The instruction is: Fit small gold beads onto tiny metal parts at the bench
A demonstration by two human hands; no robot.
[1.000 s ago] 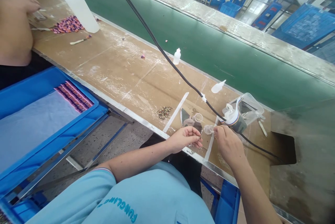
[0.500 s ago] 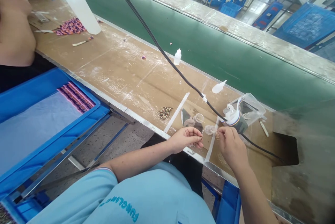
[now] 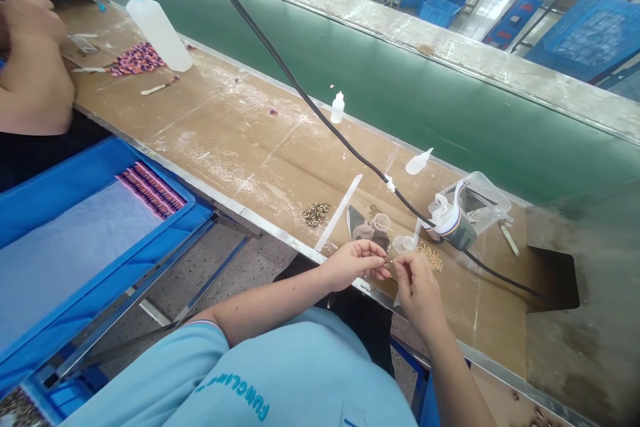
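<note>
Pinching a tiny piece (image 3: 387, 259) between both hands, I hold my left hand (image 3: 354, 266) and right hand (image 3: 417, 290) close together just above the tabletop (image 3: 225, 147) edge. Each grip is nearly closed, thumb against fingertips, and both meet on that piece, which is too small to make out. Just beyond my right hand, a loose scatter of small golden beads (image 3: 430, 256) lies on the brown cardboard surface, and a compact pile of patterned pieces (image 3: 315, 215) sits farther left beside a white strip (image 3: 337, 212). Two clear plastic cups (image 3: 404, 244) stand near my hands. Judging by those piles, much of the small work is still left. In the blue crate (image 3: 193, 214) by my left side, a felt-like pad (image 3: 75, 260) carries a band of pink and purple beaded strips (image 3: 151, 190), so some pieces look finished. A glossy black cable (image 3: 320, 114) crosses the tabletop to a banded roll (image 3: 459, 228) beside a clear box (image 3: 475, 197). Farther along, a co-worker's hand (image 3: 33, 10) works near a milky squeeze bottle (image 3: 157, 27).
</note>
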